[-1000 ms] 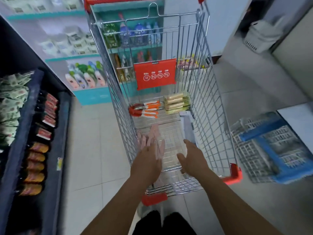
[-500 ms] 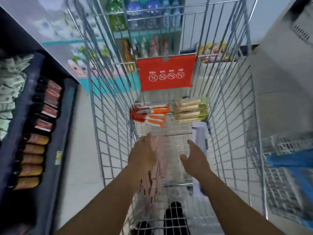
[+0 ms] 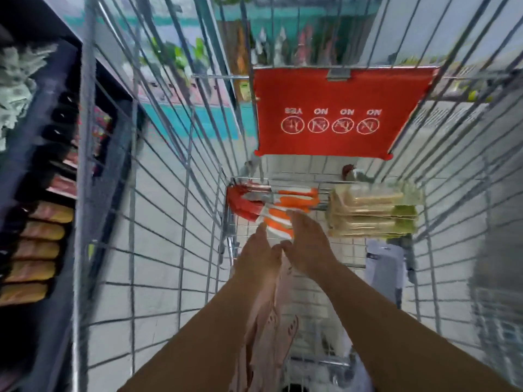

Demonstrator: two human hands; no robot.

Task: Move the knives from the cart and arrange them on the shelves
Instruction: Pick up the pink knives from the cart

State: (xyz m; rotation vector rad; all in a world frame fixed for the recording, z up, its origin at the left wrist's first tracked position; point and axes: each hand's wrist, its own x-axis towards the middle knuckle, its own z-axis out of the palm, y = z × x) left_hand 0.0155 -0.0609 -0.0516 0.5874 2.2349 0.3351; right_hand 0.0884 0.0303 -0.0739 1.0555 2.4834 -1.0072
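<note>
Both of your arms reach down into the wire cart [image 3: 181,210], hands side by side near its far end. Your left hand [image 3: 259,254] stretches forward with fingers straight, its fingertips just at the near edge of the knives [image 3: 278,206]. Your right hand [image 3: 307,244] is also extended with straight fingers, its tips lying over the orange-and-white packs; whether they press on a pack or hover above it, you cannot tell from this angle. Neither hand is curled round anything. The knives lie in a small pile on the cart floor at the far left corner, orange handles and red card backing showing, some overlapping others. Just beside them to the right sits a stack of tan and green packets [image 3: 373,213], and nearer you on the right lies a white packet [image 3: 385,264]. A red sign [image 3: 339,114] with 4 round symbols hangs on the cart's far wall above the knives. To your left, outside the cart, dark shelves [image 3: 36,193] hold rows of packaged goods.
</note>
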